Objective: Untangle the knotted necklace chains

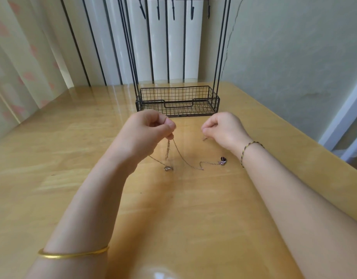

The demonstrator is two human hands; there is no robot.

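Thin necklace chains [181,156] hang from my left hand [147,131], which pinches them above the wooden table [72,158]. One strand runs down to a small silver pendant [168,168] lying on the table. Another strand trails right across the table to a dark purple pendant [223,159]. My right hand [224,127] is raised to the right with its fingers curled, pinching a short chain end [205,138]. The chain between the two hands is too fine to follow.
A black wire jewellery stand [177,101] with a basket base and hooks on top stands at the back of the table, just beyond my hands. Curtains hang at the left, a wall is at the right. The table's right edge runs diagonally.
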